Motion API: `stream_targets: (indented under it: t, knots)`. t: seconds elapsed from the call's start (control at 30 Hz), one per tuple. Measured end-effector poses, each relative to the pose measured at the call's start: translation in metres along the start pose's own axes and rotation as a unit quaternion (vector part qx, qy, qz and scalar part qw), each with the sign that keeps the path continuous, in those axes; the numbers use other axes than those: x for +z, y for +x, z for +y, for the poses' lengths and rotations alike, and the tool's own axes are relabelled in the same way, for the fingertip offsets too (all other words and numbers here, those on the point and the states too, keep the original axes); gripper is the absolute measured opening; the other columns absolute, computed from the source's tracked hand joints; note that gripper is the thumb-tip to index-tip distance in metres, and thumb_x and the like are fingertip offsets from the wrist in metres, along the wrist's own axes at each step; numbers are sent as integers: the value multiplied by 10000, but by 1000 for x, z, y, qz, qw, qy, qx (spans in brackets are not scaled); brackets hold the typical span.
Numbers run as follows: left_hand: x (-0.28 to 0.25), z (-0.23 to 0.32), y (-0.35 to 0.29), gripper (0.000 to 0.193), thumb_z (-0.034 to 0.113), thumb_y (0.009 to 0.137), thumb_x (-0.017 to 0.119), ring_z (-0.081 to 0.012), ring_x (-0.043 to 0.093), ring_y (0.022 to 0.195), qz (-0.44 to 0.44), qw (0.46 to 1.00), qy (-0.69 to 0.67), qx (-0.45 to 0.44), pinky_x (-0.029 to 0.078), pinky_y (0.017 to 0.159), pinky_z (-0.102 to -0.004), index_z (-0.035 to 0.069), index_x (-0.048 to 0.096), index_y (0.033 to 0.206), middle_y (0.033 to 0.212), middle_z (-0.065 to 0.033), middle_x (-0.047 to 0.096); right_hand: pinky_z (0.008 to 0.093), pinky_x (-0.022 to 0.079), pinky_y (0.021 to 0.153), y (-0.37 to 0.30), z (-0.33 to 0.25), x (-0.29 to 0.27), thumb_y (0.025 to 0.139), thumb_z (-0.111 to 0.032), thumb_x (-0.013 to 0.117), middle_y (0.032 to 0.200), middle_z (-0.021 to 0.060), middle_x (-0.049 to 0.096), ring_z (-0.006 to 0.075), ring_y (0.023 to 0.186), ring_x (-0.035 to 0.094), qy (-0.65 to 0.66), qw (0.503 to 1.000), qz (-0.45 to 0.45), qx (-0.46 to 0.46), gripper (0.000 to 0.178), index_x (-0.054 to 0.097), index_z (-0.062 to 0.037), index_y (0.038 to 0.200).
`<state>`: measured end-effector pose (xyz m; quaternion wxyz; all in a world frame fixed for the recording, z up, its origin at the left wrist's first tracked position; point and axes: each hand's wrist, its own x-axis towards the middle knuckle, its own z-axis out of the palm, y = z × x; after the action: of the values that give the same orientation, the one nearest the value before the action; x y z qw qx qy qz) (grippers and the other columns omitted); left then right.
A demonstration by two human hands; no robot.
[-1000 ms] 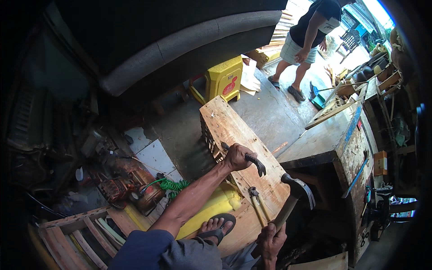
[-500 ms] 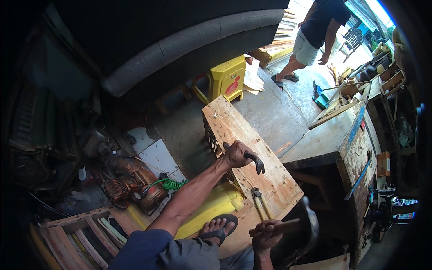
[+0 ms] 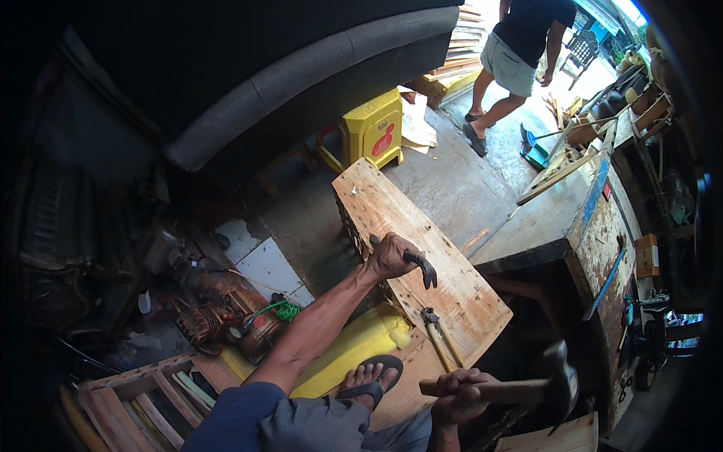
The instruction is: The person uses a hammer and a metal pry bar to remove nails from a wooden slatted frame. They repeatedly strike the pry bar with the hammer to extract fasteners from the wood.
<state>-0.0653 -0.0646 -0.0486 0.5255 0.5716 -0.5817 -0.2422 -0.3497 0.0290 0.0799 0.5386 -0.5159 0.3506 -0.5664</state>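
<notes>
Left hand clenched tight around a dark metal bar, and out pokes its curved, forked end, right above the pale wooden board! Across to the right hand, fingers locked on the wooden handle of a hammer, nearly level, its head out past the board's near end, slightly blurred. Between the hands, pincers lie on the wood, handles towards the right hand. Closer in, a sandalled foot sits by yellow padding. Off left, a rusty-red compressor; beyond the board's far end, a yellow stool; and farther back, a person in light shorts, one foot ahead of the other!
</notes>
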Motion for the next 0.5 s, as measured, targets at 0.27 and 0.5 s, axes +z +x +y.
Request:
stream_targets:
  t: [0.27, 0.5]
  knots:
    - [3, -4, -6, 80, 152, 787, 743, -199, 650, 544, -16, 998, 0, -61, 476, 535, -351, 77, 767, 801, 683, -140, 679, 334, 433, 434, -7, 14, -5, 1056, -315, 562, 593, 60, 558, 166, 468, 558, -73, 997, -37, -10, 309, 501, -13, 1029]
    - [3, -10, -11, 180, 216, 792, 765, -204, 584, 510, -18, 998, 35, -58, 446, 512, -376, 56, 704, 739, 619, -118, 618, 284, 435, 413, -1, -10, 4, 1062, -408, 530, 591, -3, 445, 103, 506, 477, -34, 999, 0, -10, 328, 451, -90, 1065]
